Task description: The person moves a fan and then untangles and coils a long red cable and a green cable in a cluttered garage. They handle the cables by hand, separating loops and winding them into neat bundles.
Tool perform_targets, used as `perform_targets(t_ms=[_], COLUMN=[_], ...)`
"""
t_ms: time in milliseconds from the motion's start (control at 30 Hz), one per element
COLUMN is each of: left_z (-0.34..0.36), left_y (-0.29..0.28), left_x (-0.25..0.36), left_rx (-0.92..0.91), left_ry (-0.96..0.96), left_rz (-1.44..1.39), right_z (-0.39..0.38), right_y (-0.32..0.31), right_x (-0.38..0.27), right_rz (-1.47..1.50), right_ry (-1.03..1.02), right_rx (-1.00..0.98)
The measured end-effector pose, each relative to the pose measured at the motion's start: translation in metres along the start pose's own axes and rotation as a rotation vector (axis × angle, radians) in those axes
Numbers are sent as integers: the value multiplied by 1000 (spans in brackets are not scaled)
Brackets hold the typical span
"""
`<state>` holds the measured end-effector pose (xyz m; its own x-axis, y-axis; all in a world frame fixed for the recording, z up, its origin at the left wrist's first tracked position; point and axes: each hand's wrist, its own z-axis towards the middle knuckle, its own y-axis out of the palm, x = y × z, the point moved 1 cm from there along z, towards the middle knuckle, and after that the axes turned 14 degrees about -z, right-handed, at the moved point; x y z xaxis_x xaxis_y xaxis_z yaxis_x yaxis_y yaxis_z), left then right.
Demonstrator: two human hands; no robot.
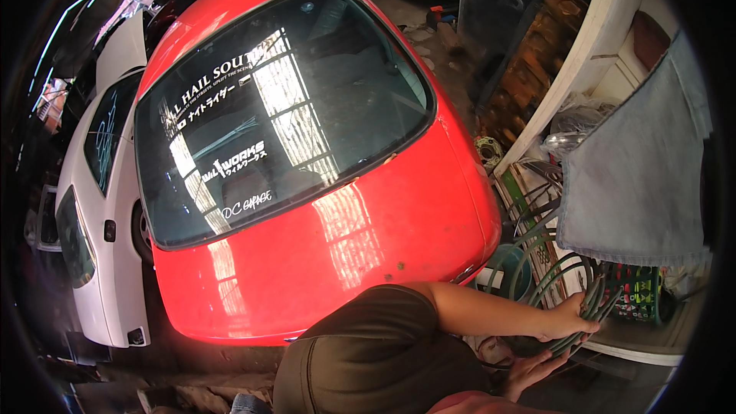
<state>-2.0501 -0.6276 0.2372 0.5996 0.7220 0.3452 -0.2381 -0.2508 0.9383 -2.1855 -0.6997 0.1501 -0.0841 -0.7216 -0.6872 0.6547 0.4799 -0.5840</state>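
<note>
Coils of green hose (603, 300) bunch together at the right side. My left hand (566, 317), reached across on its bare forearm, grips the coils, its thumb stretched along them. Below it, my right hand (535, 369) holds the underside of the same bundle; part of its grip is hidden by the hose. Loose loops spread up and left from my hands, past a teal bucket (512, 270) beside the red car.
A red car (429, 222) fills the middle, its rear corner near my left arm. Denim cloth (640, 176) hangs above a green plastic basket (642, 295) at the right. A white car (119, 284) stands at left. A rusty metal part (540, 50) leans beyond a white post (563, 77).
</note>
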Motion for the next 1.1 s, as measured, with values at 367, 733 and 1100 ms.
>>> perform_targets(t_ms=[367,733,1100], left_z=[-8,43,88], left_y=[-27,-27,10], left_x=[-63,-108,-95], left_rx=[57,248,107], left_ry=[-82,93,-413], left_rz=[588,144,-210], right_z=[11,-25,-37], right_y=[-12,-40,-65], right_x=[19,109,210], right_rz=[-117,-598,364], right_ry=[205,-210,191], right_rx=[91,191,-162])
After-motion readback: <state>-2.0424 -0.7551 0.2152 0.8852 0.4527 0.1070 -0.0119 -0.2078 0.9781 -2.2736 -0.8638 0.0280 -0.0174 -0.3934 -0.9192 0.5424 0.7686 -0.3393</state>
